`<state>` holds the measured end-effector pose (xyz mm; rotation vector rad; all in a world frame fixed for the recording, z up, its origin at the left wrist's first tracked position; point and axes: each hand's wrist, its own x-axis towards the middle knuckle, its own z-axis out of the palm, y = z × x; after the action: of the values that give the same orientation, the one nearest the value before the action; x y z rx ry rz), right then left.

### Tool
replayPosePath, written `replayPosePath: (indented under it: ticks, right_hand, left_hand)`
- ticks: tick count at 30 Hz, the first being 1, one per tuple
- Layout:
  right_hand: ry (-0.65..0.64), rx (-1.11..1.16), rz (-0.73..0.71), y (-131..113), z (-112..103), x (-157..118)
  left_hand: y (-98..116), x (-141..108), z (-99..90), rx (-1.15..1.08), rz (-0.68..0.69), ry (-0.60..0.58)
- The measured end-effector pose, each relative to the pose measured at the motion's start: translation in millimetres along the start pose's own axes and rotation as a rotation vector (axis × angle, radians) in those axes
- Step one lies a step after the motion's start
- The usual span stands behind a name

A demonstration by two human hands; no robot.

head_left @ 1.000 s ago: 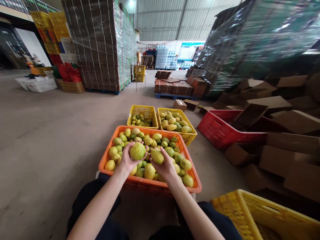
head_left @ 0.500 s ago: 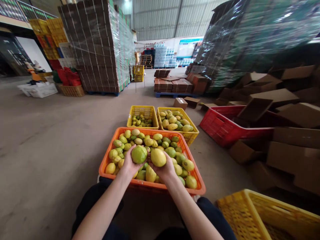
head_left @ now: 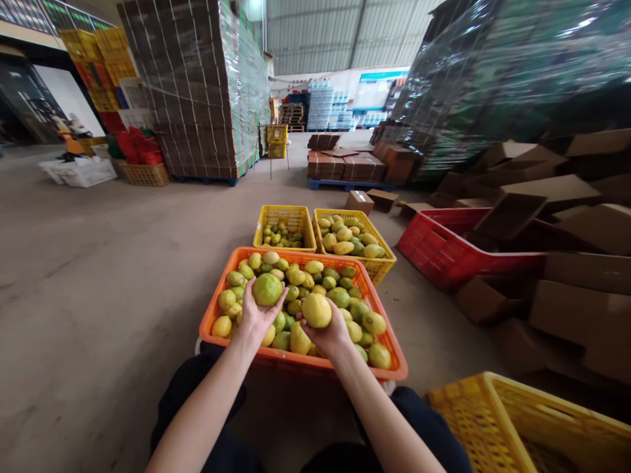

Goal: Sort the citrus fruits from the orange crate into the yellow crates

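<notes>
Left hand (head_left: pixel 259 317): in the head view, green fruit (head_left: pixel 267 290) was cupped over the orange crate (head_left: pixel 290 357), its sides clasped by curled fingers, its top left uncovered.
Right hand (head_left: pixel 331 336): yellow fruit (head_left: pixel 317 310) was held a little nearer the body, also over the crate, with the fingers wrapped round it from below.
Slip: each fruit was supported mainly from beneath, so a roll over the fingertips was judged possible if a wrist were tipped or the hold loosened.
Bruising: loose fruit (head_left: pixel 379 355) was spread directly under both hands; damage to either layer could be caused by a drop.
Knock: the held fruits were kept apart but near, and could be struck together if the hands were closed inward.
Front rim: it was crossed by both forearms, and loose fruit beside it could be nudged by a lowered arm.
Undersides: the bottoms of both held fruits were hidden, as were most contact points in the palms.
Crate depth: the lower layers could not be seen, and the support beneath was barely shown.
Near yellow crate (head_left: pixel 458 410): it was cut off at the lower right, its dark contents hard to make out.
Red crate (head_left: pixel 434 253): its inside was partly covered by cartons (head_left: pixel 591 282).
</notes>
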<state>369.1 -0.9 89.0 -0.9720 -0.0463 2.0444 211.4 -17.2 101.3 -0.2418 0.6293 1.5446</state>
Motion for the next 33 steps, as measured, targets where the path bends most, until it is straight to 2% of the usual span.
replayPosePath:
  ticks: [6, 11, 14, 16, 20, 24, 29, 33]
  right_hand:
    - [-0.009, 0.009, 0.004, -1, -11, 14]
    - [0.068, 0.044, -0.074, -2, -3, 4]
    - [0.116, 0.017, -0.033, -3, 5, -7]
    - [0.098, -0.015, -0.014, -3, 8, -12]
    - [0.002, 0.009, -0.065, -3, 10, -16]
    - [-0.078, 0.017, -0.093, -2, 8, -15]
    - [-0.118, 0.028, -0.109, -3, 4, -11]
    - [-0.108, 0.044, -0.09, -3, 3, -11]
  left_hand:
    - [-3, 1, -3.0, 0.019, -0.156, 0.054]
    - [-2, 0, -0.9, 0.024, -0.121, -0.034]
    - [-1, -5, 1.9, 0.008, -0.136, -0.081]
    - [0, -10, 3.4, -0.017, -0.143, -0.085]
    - [2, -17, 5.7, -0.063, -0.134, -0.09]
    - [5, -22, 7.4, 0.014, -0.138, -0.135]
    - [2, -24, 7.2, 0.153, -0.103, -0.267]
    - [-1, -24, 8.1, 0.159, -0.051, -0.256]
